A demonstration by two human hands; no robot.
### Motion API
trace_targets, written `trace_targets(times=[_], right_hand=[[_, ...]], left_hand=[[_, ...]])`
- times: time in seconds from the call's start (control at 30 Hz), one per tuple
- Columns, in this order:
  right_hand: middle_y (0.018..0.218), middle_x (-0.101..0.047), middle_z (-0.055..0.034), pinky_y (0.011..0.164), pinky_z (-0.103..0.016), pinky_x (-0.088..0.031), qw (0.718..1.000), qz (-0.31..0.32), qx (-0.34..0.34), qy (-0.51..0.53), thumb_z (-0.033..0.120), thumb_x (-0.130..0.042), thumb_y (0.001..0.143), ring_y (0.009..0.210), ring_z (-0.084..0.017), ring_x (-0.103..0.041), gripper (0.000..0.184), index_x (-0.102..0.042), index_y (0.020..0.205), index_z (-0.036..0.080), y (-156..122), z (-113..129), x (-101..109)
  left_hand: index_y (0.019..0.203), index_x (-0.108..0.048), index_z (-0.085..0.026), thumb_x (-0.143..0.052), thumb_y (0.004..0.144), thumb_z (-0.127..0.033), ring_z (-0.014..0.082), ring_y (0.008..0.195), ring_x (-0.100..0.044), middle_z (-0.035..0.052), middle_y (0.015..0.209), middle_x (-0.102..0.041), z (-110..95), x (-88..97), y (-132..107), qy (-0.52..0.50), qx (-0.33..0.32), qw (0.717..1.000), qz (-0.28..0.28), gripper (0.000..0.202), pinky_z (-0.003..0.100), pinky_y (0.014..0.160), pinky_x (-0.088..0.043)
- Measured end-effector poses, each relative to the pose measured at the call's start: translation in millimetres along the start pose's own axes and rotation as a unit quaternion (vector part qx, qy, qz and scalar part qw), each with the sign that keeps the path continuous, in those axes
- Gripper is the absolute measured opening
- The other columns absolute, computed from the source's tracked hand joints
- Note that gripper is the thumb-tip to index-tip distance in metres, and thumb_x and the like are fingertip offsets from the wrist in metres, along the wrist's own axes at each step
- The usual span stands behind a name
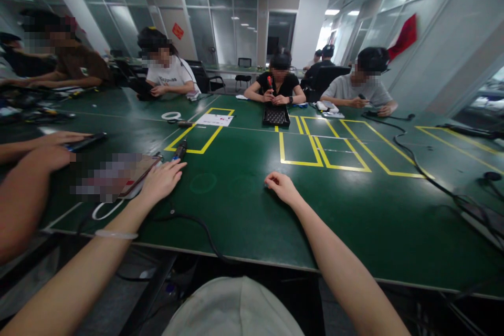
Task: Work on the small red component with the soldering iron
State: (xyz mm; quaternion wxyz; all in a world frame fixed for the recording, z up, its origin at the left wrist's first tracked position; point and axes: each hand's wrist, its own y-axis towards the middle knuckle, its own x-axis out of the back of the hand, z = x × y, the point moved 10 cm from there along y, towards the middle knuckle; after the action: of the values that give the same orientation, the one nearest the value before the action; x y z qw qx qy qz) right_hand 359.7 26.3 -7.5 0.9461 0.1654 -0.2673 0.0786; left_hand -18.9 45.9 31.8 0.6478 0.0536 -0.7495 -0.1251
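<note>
Because the camera sits on the wearer's head, both forearms enter from the bottom edge with the elbows cut off, and a pale rounded shape [232, 307] at six o'clock cannot be identified. On the green table [244, 220], the left hand [161, 181] lies flat at eleven o'clock with its fingers straight and slightly spread. Its heel touches a flat object [114, 173] that is blurred out, and a black cable [197, 220] runs beneath the wrist. The fingertips stop just short of a black pen-shaped tool [180, 150] lying at one o'clock from them. The right hand [281, 186], at one o'clock, rests with its fingers curled under in a loose fist. Whether it holds anything is hidden. At nine o'clock, a co-worker's hands [51, 155] are partly cut off. Farther out at twelve o'clock, yellow tape rectangles [303, 147] mark the table, and beyond them is a black tray [276, 114].
</note>
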Motion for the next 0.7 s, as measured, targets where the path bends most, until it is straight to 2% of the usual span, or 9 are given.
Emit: trace_targets(times=[0.1,0.17,0.33,0.4,0.47,0.53,0.57,0.63,0.7], right_hand=[[0.070,-0.064,-0.0006,0.063,-0.024,-0.042,1.000,0.003,-0.003,0.003,0.028,-0.052,0.083,0.065,-0.015,-0.057,0.016,-0.064,0.080,0.018,-0.6,1.0,-0.3],[0.071,-0.064,-0.0008,0.063,-0.024,-0.042,1.000,0.005,-0.004,0.004,0.028,-0.052,0.083,0.065,-0.015,-0.057,0.016,-0.064,0.080,0.018,-0.8,1.9,-0.7],[0.072,-0.064,-0.0009,0.063,-0.024,-0.042,1.000,0.008,-0.002,0.004,0.028,-0.052,0.083,0.065,-0.014,-0.057,0.016,-0.064,0.080,0.018,-1.3,5.0,-0.2],[0.072,-0.064,-0.0008,0.062,-0.024,-0.041,1.000,0.007,0.001,0.001,0.027,-0.052,0.083,0.065,-0.014,-0.057,0.016,-0.064,0.080,0.018,-1.8,6.4,0.8],[0.072,-0.064,-0.0008,0.062,-0.024,-0.041,1.000,0.008,0.003,0.000,0.027,-0.052,0.084,0.065,-0.014,-0.056,0.016,-0.064,0.080,0.018,-2.1,6.3,1.2],[0.072,-0.064,-0.0006,0.062,-0.024,-0.041,1.000,0.011,0.004,0.007,0.027,-0.052,0.084,0.065,-0.014,-0.057,0.016,-0.064,0.080,0.018,-1.9,4.7,0.5],[0.071,-0.064,-0.0006,0.062,-0.024,-0.041,1.000,0.011,0.003,0.013,0.027,-0.052,0.084,0.064,-0.014,-0.057,0.016,-0.064,0.080,0.018,-1.5,3.2,0.0],[0.070,-0.064,-0.0003,0.063,-0.024,-0.042,1.000,0.010,-0.001,0.030,0.027,-0.053,0.083,0.064,-0.013,-0.058,0.015,-0.064,0.080,0.018,0.0,-0.5,-1.1],[0.070,-0.064,-0.0006,0.064,-0.025,-0.043,0.998,0.006,-0.013,0.063,0.028,-0.055,0.082,0.062,-0.013,-0.058,0.015,-0.064,0.079,0.017,2.1,-4.3,-1.7]], left_hand=[[0.121,-0.050,-0.017,-0.043,0.082,-0.042,0.0362,0.117,-0.049,0.0179,0.128,-0.052,-4.1,14.9,-7.6,0.046,0.014,0.997,-0.057,0.047,0.051,0.097,-0.037],[0.112,-0.051,-0.014,-0.045,0.081,-0.045,0.0383,0.111,-0.051,0.0210,0.115,-0.055,-1.8,21.5,-12.9,0.064,0.046,0.994,-0.076,0.044,0.050,0.090,-0.041],[0.088,-0.052,-0.017,-0.042,0.084,-0.044,0.0342,0.097,-0.057,0.0153,0.097,-0.061,-4.7,24.1,-13.1,0.105,0.049,0.992,-0.044,0.029,0.048,0.084,-0.043],[0.086,-0.053,-0.017,-0.041,0.085,-0.044,0.0329,0.093,-0.059,0.0137,0.094,-0.063,-7.6,29.0,-10.2,0.101,0.058,0.992,-0.046,0.030,0.047,0.083,-0.044],[0.089,-0.055,-0.017,-0.041,0.086,-0.047,0.0313,0.090,-0.061,0.0120,0.091,-0.064,-18.0,34.5,-7.4,0.048,0.070,0.995,-0.060,0.033,0.046,0.083,-0.045],[0.095,-0.055,-0.017,-0.043,0.086,-0.050,0.0268,0.088,-0.062,0.0090,0.089,-0.066,-43.0,31.8,-3.9,-0.089,0.056,0.993,-0.055,0.036,0.042,0.083,-0.047],[0.097,-0.055,-0.017,-0.044,0.086,-0.050,0.0235,0.085,-0.063,0.0071,0.089,-0.066,-62.6,26.2,-1.9,-0.183,0.037,0.982,-0.035,0.036,0.038,0.082,-0.048],[0.098,-0.056,-0.015,-0.048,0.085,-0.051,0.0184,0.078,-0.064,0.0052,0.085,-0.066,-113.3,7.9,0.7,-0.377,-0.008,0.925,0.043,0.039,0.034,0.079,-0.050],[0.100,-0.059,-0.014,-0.050,0.084,-0.051,0.0153,0.073,-0.062,0.0041,0.082,-0.064,-163.6,-8.5,1.2,-0.491,-0.027,0.864,0.107,0.042,0.031,0.074,-0.051]])
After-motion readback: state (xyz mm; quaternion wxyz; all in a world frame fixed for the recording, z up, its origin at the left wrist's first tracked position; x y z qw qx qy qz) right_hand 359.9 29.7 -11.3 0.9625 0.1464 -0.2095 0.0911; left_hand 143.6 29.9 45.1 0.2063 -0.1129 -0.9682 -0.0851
